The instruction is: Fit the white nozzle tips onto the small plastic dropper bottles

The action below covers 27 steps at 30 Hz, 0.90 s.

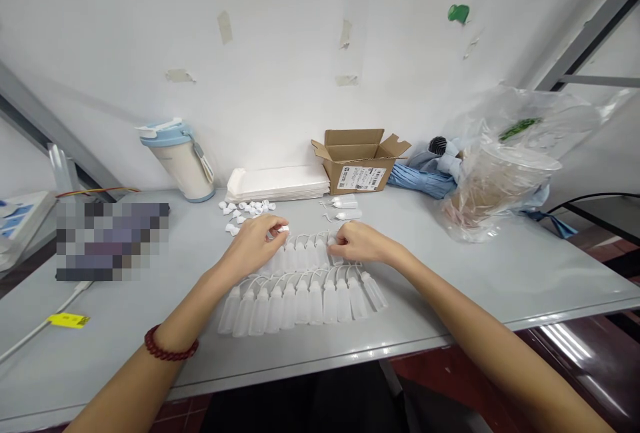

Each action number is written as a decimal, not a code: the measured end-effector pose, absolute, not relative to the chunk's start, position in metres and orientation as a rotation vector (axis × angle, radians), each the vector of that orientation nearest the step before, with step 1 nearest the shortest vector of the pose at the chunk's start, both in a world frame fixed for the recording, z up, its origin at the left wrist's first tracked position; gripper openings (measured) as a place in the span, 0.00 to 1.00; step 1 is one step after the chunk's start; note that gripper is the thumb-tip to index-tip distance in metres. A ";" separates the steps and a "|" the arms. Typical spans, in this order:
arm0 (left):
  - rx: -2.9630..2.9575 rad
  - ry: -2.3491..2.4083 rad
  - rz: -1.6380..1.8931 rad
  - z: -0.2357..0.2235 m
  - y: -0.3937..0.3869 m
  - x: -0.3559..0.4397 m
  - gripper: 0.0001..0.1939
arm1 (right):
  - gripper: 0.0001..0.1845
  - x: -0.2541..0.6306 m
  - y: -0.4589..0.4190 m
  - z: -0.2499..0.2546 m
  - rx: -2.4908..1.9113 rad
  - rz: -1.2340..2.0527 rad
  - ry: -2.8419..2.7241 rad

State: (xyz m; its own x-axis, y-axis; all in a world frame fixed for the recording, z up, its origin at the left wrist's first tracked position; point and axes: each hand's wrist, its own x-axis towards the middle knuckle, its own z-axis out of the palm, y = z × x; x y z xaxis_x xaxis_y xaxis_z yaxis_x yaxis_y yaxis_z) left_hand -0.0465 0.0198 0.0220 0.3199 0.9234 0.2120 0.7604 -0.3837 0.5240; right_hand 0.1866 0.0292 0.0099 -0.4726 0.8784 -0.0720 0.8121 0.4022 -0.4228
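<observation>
Between thumb and forefinger, my left hand [256, 242] pinches a small white cap [283, 228]. My right hand [359, 242] has its fingers closed at the right end of the back row of squeeze bottles [309, 257], on a bottle that they partly hide. In front of both hands lies another row of translucent squeeze bottles [301, 304] with thin bent tubes at their tops. Several loose white caps [257, 207] are scattered beyond my left hand. Beyond the right one, two more small bottles [346, 202] rest on the table.
Along the wall stand a blue-lidded tumbler [177, 163], a stack of flat white packaging [280, 183] and an open cardboard box [357, 166]. Blue folded fabric [425, 178] and a plastic bag with a tub [500, 186] occupy the right. A pixelated object [113, 241] and white cable [47, 320] are left.
</observation>
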 end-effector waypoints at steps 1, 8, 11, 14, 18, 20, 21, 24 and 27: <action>2.247 1.506 0.704 0.022 0.019 -0.046 0.12 | 0.20 0.187 0.030 0.009 -1.517 0.604 -2.479; 2.055 1.430 0.778 0.023 0.017 -0.044 0.11 | 0.13 0.182 0.030 0.014 -1.379 0.562 -2.264; 1.949 1.330 0.772 0.023 0.016 -0.042 0.14 | 0.10 0.179 0.026 0.018 -1.298 0.618 -2.166; 1.846 1.239 0.750 0.024 0.014 -0.040 0.16 | 0.07 0.176 0.020 0.018 -1.200 0.732 -2.089; 1.754 1.146 0.776 0.026 0.012 -0.038 0.17 | 0.07 0.173 0.014 0.017 -1.097 0.977 -2.051; 1.706 1.093 0.802 0.025 0.013 -0.038 0.18 | 0.07 0.172 0.012 0.016 -1.061 1.118 -2.040; 1.683 1.072 0.811 0.025 0.013 -0.039 0.19 | 0.08 0.172 0.011 0.015 -1.045 1.175 -2.032; 1.652 1.037 0.816 0.024 0.013 -0.039 0.19 | 0.10 0.172 0.011 0.014 -0.999 1.279 -2.016; 1.678 1.027 0.802 0.026 0.012 -0.039 0.17 | 0.13 0.173 0.011 0.014 -0.974 1.334 -2.004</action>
State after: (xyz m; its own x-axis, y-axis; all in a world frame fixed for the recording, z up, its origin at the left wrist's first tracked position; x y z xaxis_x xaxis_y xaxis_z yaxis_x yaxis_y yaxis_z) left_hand -0.0394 0.0121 0.0258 0.4263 0.9035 0.0440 0.2614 -0.1696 0.9502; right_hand 0.1729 0.0113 0.0144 -0.5943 0.8031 0.0420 0.2710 0.2491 -0.9298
